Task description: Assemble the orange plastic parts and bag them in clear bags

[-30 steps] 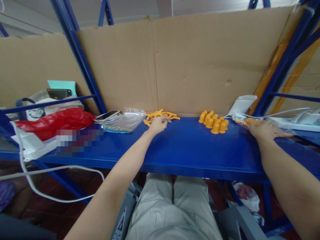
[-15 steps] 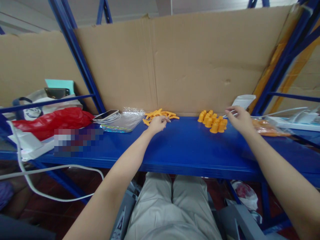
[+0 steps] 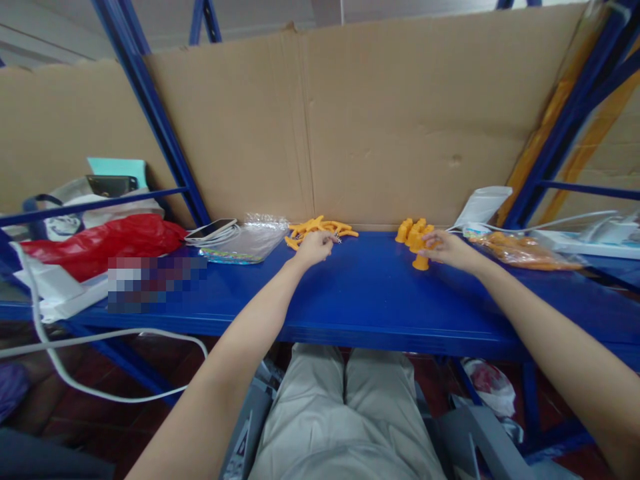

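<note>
My left hand [image 3: 315, 249] is closed in a pinch on the blue shelf, right by a pile of orange curved plastic parts [image 3: 314, 225]. Small dark, shiny bits [image 3: 339, 237] lie at its fingertips; what the pinch holds is too small to make out. Farther right, my right hand [image 3: 450, 251] reaches in from the side, its fingers closed round an orange cup-shaped piece [image 3: 421, 263] with a flared base. Several similar orange pieces [image 3: 404, 231] stand upright behind it in a cluster, and my fingers cover part of them.
A clear plastic bag [image 3: 250, 243] and a phone [image 3: 213, 230] on a coiled white cable lie to the left. Beyond them sits a red bag [image 3: 110, 243]. On the right are a bag of orange parts [image 3: 525, 250] and a power strip [image 3: 565, 243]. Cardboard [image 3: 390, 120] backs the shelf.
My right hand has moved left and slightly down, from beside the orange cup-shaped pieces onto the front ones. My left hand has stayed in place.
</note>
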Demonstrator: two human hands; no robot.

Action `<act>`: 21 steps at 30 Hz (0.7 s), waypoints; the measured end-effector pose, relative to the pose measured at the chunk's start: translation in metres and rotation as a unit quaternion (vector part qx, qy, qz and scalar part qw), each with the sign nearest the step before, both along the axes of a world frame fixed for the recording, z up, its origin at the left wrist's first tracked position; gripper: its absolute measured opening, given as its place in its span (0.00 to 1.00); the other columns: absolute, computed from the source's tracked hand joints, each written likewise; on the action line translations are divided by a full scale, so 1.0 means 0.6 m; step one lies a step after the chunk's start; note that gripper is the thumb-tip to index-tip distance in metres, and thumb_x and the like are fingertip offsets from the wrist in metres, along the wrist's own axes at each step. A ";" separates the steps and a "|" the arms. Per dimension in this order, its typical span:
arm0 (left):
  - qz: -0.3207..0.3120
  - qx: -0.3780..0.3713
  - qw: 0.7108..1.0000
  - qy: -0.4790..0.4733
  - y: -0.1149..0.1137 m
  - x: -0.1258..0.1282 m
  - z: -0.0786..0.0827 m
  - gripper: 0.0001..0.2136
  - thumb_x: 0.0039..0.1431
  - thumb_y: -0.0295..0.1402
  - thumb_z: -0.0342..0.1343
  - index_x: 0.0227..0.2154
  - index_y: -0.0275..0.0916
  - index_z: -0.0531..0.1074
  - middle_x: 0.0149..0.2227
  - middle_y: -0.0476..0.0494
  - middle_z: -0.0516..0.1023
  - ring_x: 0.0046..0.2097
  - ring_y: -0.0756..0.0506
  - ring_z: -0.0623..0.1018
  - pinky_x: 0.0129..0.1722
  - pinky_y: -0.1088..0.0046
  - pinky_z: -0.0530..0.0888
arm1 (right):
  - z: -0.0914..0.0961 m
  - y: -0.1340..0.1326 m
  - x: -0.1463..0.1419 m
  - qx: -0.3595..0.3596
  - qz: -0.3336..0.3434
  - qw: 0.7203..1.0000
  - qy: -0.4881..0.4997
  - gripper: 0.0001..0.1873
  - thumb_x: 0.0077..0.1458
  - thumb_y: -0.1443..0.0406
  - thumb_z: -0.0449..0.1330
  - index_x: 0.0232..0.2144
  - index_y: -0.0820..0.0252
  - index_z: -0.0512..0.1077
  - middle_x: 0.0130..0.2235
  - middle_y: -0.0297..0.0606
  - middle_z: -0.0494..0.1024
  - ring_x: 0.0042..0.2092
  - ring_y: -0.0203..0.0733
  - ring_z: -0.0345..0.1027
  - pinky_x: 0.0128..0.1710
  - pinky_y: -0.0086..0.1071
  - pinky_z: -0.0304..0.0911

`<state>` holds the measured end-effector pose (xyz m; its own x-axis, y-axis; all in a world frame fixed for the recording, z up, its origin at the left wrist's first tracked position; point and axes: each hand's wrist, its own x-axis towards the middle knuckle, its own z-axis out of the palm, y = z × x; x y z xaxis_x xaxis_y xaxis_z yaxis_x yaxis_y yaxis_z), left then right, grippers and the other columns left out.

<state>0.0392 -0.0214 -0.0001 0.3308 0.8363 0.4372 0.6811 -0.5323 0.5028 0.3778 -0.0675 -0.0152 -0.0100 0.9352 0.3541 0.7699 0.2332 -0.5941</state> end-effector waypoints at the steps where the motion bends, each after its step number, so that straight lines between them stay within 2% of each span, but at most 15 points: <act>1: 0.001 0.000 1.000 0.000 0.000 0.000 -0.001 0.15 0.56 0.21 0.48 0.37 0.36 0.79 0.24 0.49 0.77 0.21 0.52 0.75 0.31 0.74 0.76 | -0.004 0.000 -0.004 -0.032 0.008 0.999 0.014 0.16 0.46 0.57 0.63 0.36 0.59 0.71 0.34 0.40 0.76 0.30 0.43 0.71 0.32 0.38 0.70; 3: 0.004 0.000 1.000 -0.001 0.001 0.000 -0.002 0.15 0.56 0.22 0.48 0.37 0.36 0.79 0.23 0.49 0.77 0.21 0.51 0.74 0.30 0.74 0.76 | -0.012 0.002 -0.009 -0.088 0.034 0.996 0.002 0.16 0.44 0.55 0.65 0.31 0.59 0.70 0.29 0.37 0.75 0.29 0.42 0.70 0.31 0.36 0.68; 5: 0.006 0.000 1.000 -0.003 0.001 0.000 -0.004 0.14 0.56 0.22 0.48 0.37 0.36 0.79 0.22 0.49 0.77 0.20 0.51 0.74 0.29 0.74 0.75 | -0.019 0.007 -0.011 -0.112 0.064 0.991 -0.026 0.16 0.42 0.54 0.66 0.27 0.58 0.69 0.26 0.34 0.75 0.30 0.42 0.70 0.33 0.35 0.67; 11: -0.001 -0.005 1.000 -0.003 0.002 0.000 -0.007 0.15 0.55 0.22 0.47 0.37 0.35 0.79 0.23 0.49 0.77 0.20 0.51 0.74 0.28 0.75 0.75 | -0.025 0.016 -0.016 -0.091 0.086 0.991 -0.046 0.16 0.41 0.53 0.66 0.27 0.58 0.70 0.29 0.35 0.77 0.33 0.44 0.71 0.36 0.36 0.67; 19: -0.005 0.000 1.000 0.009 0.007 0.000 -0.010 0.14 0.55 0.24 0.49 0.38 0.36 0.79 0.22 0.50 0.77 0.19 0.52 0.74 0.27 0.76 0.74 | -0.001 0.033 -0.043 -0.131 0.101 0.982 -0.095 0.15 0.42 0.54 0.68 0.25 0.59 0.73 0.30 0.40 0.78 0.37 0.50 0.73 0.41 0.41 0.67; 21: -0.010 0.005 1.000 0.005 0.008 0.000 -0.010 0.13 0.55 0.24 0.49 0.37 0.36 0.79 0.22 0.50 0.76 0.19 0.52 0.74 0.28 0.76 0.75 | 0.004 0.043 -0.050 -0.099 0.088 0.985 -0.112 0.15 0.39 0.55 0.70 0.23 0.59 0.73 0.29 0.40 0.78 0.36 0.51 0.74 0.40 0.42 0.68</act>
<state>0.0393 -0.0168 -0.0062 0.3514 0.8252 0.4423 0.6755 -0.5506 0.4906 0.3475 -0.0415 -0.0130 -0.2353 0.9625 0.1351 0.8448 0.2713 -0.4612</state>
